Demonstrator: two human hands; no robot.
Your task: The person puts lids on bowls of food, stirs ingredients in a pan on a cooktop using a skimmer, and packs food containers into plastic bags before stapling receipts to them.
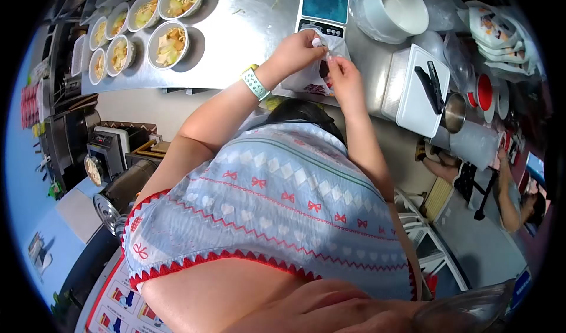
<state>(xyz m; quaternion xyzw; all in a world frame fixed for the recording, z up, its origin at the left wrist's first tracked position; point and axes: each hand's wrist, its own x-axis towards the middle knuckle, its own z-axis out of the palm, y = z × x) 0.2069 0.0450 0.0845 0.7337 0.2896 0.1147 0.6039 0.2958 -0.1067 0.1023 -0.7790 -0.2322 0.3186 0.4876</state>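
My left hand point(300, 51), above a patterned watch, is closed with its fingertips on the top of a plastic bag point(308, 78). The fingers of my right hand point(345, 76) are pinched together close beside it, at the same bag. Dark and red printing or contents show low on the bag. The bag lies at the table's front edge, just below a digital scale point(324, 6) with a blue-green plate. Several white bowls of food, one of them nearest point(169, 44), stand on the steel table point(247, 9) to the left.
A white round tub point(396, 9) stands behind right. A white lidded container point(421, 91) carries black-handled tools point(433, 85), beside a metal cup point(454, 112). Another person point(510, 197) is at the far right. Kitchen equipment point(106, 150) stands lower left.
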